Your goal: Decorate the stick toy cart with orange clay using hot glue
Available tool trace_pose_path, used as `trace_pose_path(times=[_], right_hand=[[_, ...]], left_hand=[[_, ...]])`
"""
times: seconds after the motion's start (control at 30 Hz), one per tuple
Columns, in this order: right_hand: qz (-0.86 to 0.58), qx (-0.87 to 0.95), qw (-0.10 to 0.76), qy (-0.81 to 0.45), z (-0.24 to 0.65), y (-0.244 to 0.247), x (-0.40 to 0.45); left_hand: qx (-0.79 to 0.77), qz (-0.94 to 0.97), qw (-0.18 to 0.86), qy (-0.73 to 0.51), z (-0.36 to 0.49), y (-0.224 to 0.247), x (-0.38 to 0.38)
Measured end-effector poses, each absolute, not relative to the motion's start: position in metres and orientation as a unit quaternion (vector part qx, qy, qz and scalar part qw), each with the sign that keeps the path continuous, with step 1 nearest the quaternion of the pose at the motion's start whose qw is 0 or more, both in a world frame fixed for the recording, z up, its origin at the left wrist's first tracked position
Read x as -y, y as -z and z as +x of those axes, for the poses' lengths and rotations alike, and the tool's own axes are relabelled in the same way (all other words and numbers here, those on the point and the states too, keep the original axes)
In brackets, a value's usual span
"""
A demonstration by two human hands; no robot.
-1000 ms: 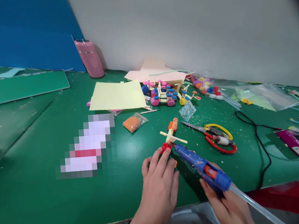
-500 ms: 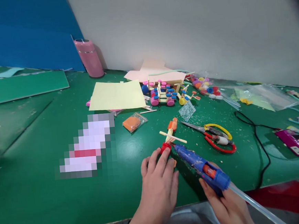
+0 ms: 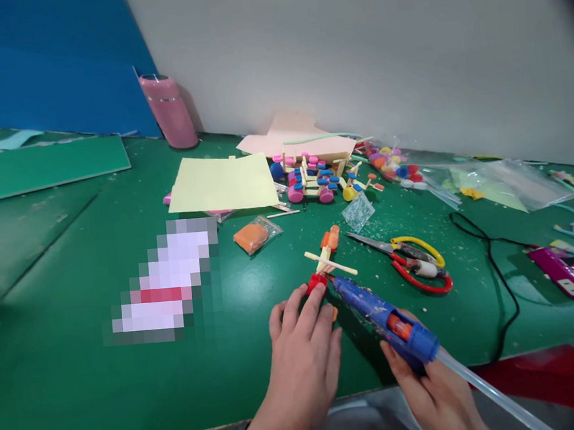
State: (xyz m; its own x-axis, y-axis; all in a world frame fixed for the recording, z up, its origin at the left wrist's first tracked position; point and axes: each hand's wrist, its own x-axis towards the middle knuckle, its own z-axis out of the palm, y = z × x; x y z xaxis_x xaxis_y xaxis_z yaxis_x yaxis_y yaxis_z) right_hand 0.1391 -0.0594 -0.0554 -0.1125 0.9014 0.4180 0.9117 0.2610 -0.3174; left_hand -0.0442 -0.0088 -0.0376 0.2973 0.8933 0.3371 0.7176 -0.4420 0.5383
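My left hand (image 3: 304,343) rests on the table with its fingertips pressed on a red piece (image 3: 316,283). That piece sits at the near end of a small stick model with a pale crossbar (image 3: 330,263) and orange parts (image 3: 329,237) at its far end. Wrapped round the handle of a blue glue gun (image 3: 374,306) is my right hand (image 3: 432,379). The gun's nozzle meets the model beside the red piece, and a clear glue stick (image 3: 489,388) runs out of its back. Part of an orange piece (image 3: 334,313) shows beside my left fingers.
Scissors (image 3: 420,264) lie right of the model, with a black cable and a purple power strip (image 3: 570,272) beyond. Behind are an orange clay packet (image 3: 251,235), yellow paper (image 3: 222,183), colourful stick models (image 3: 311,181) and a pink bottle (image 3: 169,111). A blurred-out item (image 3: 172,277) lies left.
The whole view has shifted very slightly. Both hands, the glue gun and the model hold nearly the same places relative to each other.
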Motion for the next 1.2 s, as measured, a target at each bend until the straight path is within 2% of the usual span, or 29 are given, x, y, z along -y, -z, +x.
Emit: trace_pose_path(times=[0.67, 0.97, 1.2], right_hand=[[-0.599, 0.751, 0.274, 0.029, 0.139, 0.052, 0.057], [-0.603, 0.748, 0.277, -0.013, 0.141, 0.046, 0.062], [-0.615, 0.732, 0.292, 0.024, 0.145, 0.049, 0.069]], left_hand=[[-0.51, 0.793, 0.141, -0.304, -0.044, 0.037, 0.01], [-0.51, 0.791, 0.147, -0.305, -0.045, 0.037, 0.01], [-0.509, 0.792, 0.143, -0.304, -0.045, 0.037, 0.01]])
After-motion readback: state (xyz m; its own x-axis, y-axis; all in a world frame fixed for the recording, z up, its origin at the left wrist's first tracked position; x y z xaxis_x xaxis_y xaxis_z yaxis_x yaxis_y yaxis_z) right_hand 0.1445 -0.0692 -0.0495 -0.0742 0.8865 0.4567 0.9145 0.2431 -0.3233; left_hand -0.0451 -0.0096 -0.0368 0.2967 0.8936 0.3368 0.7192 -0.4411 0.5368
